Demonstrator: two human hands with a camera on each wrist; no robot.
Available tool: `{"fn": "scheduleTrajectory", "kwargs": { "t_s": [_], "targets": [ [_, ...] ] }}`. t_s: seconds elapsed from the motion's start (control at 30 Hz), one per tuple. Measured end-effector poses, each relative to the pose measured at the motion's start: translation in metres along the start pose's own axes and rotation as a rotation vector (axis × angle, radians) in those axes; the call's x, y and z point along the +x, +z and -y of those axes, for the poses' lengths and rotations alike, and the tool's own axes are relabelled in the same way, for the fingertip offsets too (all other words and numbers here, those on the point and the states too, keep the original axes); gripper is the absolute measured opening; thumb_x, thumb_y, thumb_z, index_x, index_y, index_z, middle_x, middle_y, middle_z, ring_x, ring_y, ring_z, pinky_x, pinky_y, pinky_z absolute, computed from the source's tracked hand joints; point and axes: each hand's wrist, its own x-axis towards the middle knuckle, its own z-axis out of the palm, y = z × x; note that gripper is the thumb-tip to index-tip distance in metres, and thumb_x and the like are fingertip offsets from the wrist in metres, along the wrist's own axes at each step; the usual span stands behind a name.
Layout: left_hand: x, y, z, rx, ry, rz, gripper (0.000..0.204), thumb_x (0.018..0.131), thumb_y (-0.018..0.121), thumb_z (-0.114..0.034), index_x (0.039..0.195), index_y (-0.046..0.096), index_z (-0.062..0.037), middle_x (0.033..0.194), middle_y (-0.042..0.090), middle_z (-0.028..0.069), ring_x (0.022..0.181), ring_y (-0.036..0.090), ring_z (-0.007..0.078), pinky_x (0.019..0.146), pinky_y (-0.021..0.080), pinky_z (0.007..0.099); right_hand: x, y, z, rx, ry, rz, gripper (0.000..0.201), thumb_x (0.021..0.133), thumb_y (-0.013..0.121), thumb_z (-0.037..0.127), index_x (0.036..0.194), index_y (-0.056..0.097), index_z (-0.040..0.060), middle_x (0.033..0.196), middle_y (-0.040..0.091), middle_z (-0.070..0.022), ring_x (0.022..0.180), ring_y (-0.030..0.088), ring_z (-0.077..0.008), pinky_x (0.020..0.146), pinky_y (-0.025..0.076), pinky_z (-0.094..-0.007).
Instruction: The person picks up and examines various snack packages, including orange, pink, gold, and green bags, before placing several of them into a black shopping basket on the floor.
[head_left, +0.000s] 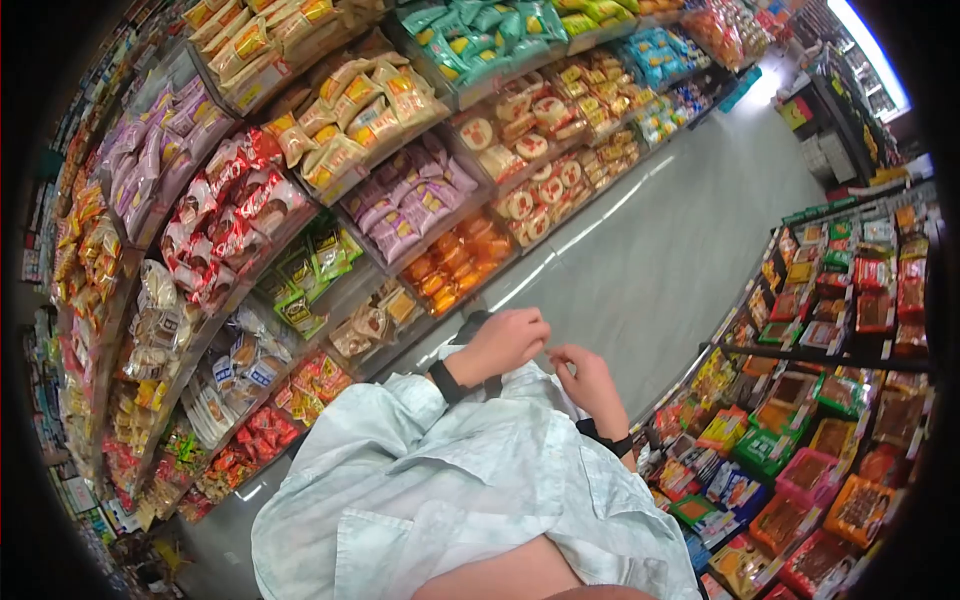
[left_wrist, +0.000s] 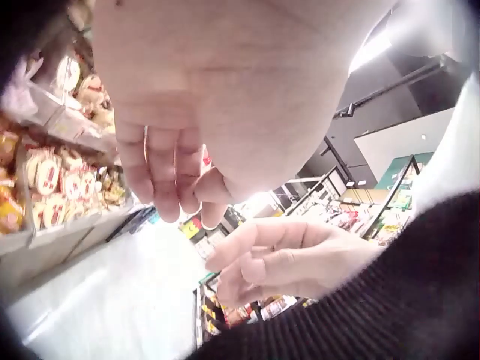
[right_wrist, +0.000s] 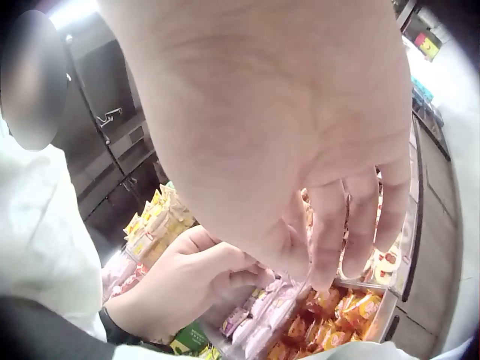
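In the head view my left hand (head_left: 503,345) is held in front of the waist, its fingers loosely bent and nothing seen in them. Just beside it, my right hand (head_left: 590,380) is raised with relaxed fingers, the two sets of fingertips close together. From the left wrist, the left palm (left_wrist: 225,97) fills the top, and the right hand's fingers bend softly below it. The right wrist view shows the right palm (right_wrist: 277,112) with fingers hanging loosely. Nearest the hands on the shelf are orange packets (head_left: 455,265) and purple packets (head_left: 415,200).
Tiered snack bins stand along the left, with red-and-white packets (head_left: 235,220), beige packets (head_left: 365,110) and teal packets (head_left: 485,40). On the right is a low display of boxed goods (head_left: 780,430). A grey floor aisle (head_left: 680,230) runs between them.
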Motion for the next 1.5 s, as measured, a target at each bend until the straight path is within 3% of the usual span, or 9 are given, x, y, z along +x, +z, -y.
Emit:
{"fn": "scheduleTrajectory", "kwargs": {
  "t_s": [0.23, 0.57, 0.8, 0.97, 1.1, 1.2, 1.27, 1.33, 1.5],
  "targets": [
    [0.060, -0.103, 0.079, 0.060, -0.072, -0.301, 0.012, 0.092, 0.065, -0.012, 0.101, 0.072, -0.0074, 0.095, 0.069, 0.0127, 0.094, 0.069, 0.0355, 0.081, 0.056, 0.0463, 0.131, -0.014, 0.028, -0.141, -0.082, -0.007, 0.018, 0.097, 0.068, 0.008, 0.112, 0.075, 0.0044, 0.101, 0.078, -0.0153, 0.093, 0.077, -0.0304, 0.081, 0.060, -0.0398],
    [0.004, -0.255, 0.106, 0.541, -0.469, -1.100, 0.031, 0.095, 0.070, -0.011, 0.124, 0.071, -0.0034, 0.120, 0.069, 0.0159, 0.114, 0.063, 0.0370, 0.100, 0.050, 0.0462, 0.277, -0.007, 0.082, -0.127, -0.289, 0.290, 0.017, 0.098, 0.067, 0.007, 0.112, 0.074, 0.0031, 0.102, 0.078, -0.0165, 0.092, 0.077, -0.0327, 0.080, 0.061, -0.0384],
    [0.024, -0.238, 0.115, 0.818, -0.733, -1.016, 0.056, 0.094, 0.072, -0.012, 0.147, 0.058, -0.0039, 0.122, 0.060, 0.0176, 0.121, 0.052, 0.0400, 0.114, 0.038, 0.0519, 0.351, -0.004, 0.113, -0.092, -0.462, 0.530, 0.015, 0.097, 0.068, 0.008, 0.111, 0.072, 0.0037, 0.099, 0.076, -0.0145, 0.094, 0.075, -0.0339, 0.080, 0.058, -0.0412],
    [0.030, -0.237, 0.104, 0.794, -0.826, -1.183, 0.016, 0.094, 0.072, -0.009, 0.109, 0.076, -0.0091, 0.119, 0.061, 0.0129, 0.123, 0.051, 0.0380, 0.110, 0.040, 0.0510, 0.381, -0.008, 0.119, -0.080, -0.535, 0.671, 0.013, 0.097, 0.068, 0.007, 0.109, 0.072, 0.0041, 0.098, 0.076, -0.0141, 0.092, 0.075, -0.0337, 0.080, 0.058, -0.0405],
    [0.051, -0.233, 0.064, 0.957, -0.780, -1.295, 0.016, 0.098, 0.070, -0.012, 0.114, 0.072, -0.0079, 0.122, 0.065, 0.0150, 0.126, 0.056, 0.0386, 0.104, 0.044, 0.0507, 0.390, -0.015, 0.108, 0.059, -0.511, 0.809, 0.019, 0.097, 0.070, 0.005, 0.116, 0.070, 0.0038, 0.107, 0.076, -0.0118, 0.096, 0.075, -0.0288, 0.085, 0.059, -0.0389],
    [0.085, -0.203, 0.029, 0.278, -1.054, -1.379, 0.018, 0.102, 0.066, -0.017, 0.116, 0.068, -0.0061, 0.108, 0.068, 0.0205, 0.110, 0.067, 0.0421, 0.094, 0.051, 0.0502, 0.386, -0.013, 0.094, 0.540, -0.328, 0.699, 0.038, 0.097, 0.073, 0.003, 0.133, 0.062, 0.0029, 0.127, 0.070, -0.0101, 0.110, 0.071, -0.0229, 0.096, 0.058, -0.0377],
    [0.110, -0.178, 0.021, 0.229, -0.929, -1.282, 0.020, 0.105, 0.062, -0.023, 0.114, 0.064, -0.0048, 0.098, 0.069, 0.0240, 0.092, 0.071, 0.0467, 0.077, 0.055, 0.0519, 0.386, -0.023, 0.108, 0.628, -0.343, 0.642, 0.058, 0.098, 0.073, 0.003, 0.150, 0.048, 0.0033, 0.149, 0.055, -0.0119, 0.125, 0.064, -0.0195, 0.107, 0.053, -0.0359],
    [0.132, -0.141, 0.021, 0.102, -1.082, -1.032, 0.022, 0.107, 0.060, -0.024, 0.118, 0.059, -0.0056, 0.095, 0.070, 0.0237, 0.087, 0.071, 0.0475, 0.069, 0.054, 0.0553, 0.390, -0.027, 0.116, 0.781, -0.182, 0.729, 0.052, 0.099, 0.072, 0.006, 0.147, 0.052, 0.0029, 0.141, 0.063, -0.0110, 0.119, 0.065, -0.0163, 0.102, 0.053, -0.0316],
    [0.169, -0.091, -0.003, -0.160, -1.098, -0.665, 0.054, 0.103, 0.067, -0.036, 0.138, 0.044, -0.0018, 0.092, 0.071, 0.0283, 0.084, 0.071, 0.0480, 0.070, 0.056, 0.0563, 0.411, -0.024, 0.099, 0.219, -0.329, 0.849, 0.017, 0.102, 0.066, 0.007, 0.118, 0.071, 0.0018, 0.098, 0.074, -0.0023, 0.086, 0.062, -0.0055, 0.077, 0.051, -0.0242]
  ]
}}
